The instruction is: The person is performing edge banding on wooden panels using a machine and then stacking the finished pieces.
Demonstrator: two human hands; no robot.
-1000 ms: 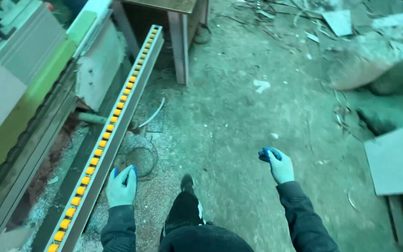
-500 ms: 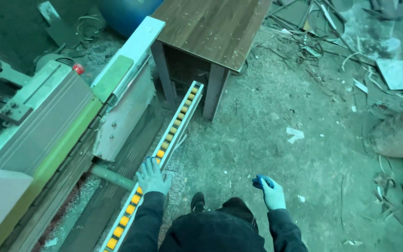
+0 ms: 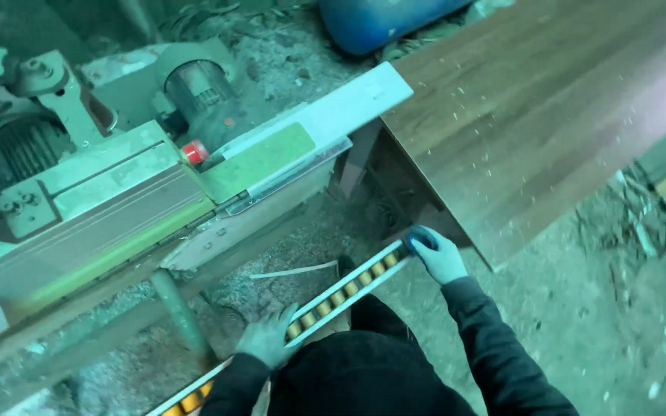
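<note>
gloved left hand grip closed on roller rail, right hand grip clasping its end, beside wooden table

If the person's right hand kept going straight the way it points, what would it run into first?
The right hand, gloved and at the far end of the long roller rail with yellow rollers, points up-left. Probably it would first meet the dark leg and shadowed underside of the brown wooden table, though depth is unclear.

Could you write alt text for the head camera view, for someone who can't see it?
Seen from above, a person's gloved left hand and right hand grip a long roller rail with yellow rollers, beside a green woodworking machine and a brown wooden table. Sawdust and scraps cover the floor.
</note>
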